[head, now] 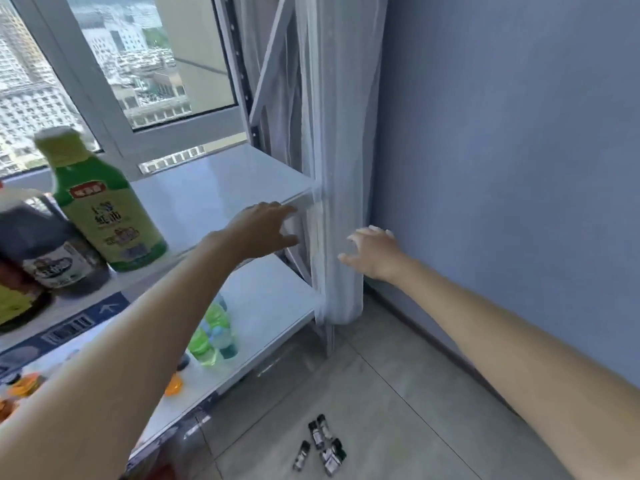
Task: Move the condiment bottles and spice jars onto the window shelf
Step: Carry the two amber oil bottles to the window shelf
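- Blue-grey wall (502,133) fills the right of the frame; a window (114,64) with a city view takes the upper left, and a sheer white curtain (332,168) hangs between them down to the tiled floor (381,393)
- white window shelf (214,188) runs from centre to lower left; on it, at left, a green bottle (100,209) stands beside a dark sauce bottle (45,251), the two just beside each other
- lower shelf (270,299) beneath carries small green bottles (211,334), blurred, perhaps lying down
- small dark jars (322,445) lie scattered on the floor at bottom centre
- left hand (263,230) reaches past the upper shelf's front edge at centre, fingers spread, holding nothing
- right hand (374,254) hovers near the curtain, right of centre; fingers wide and loosely bent, empty
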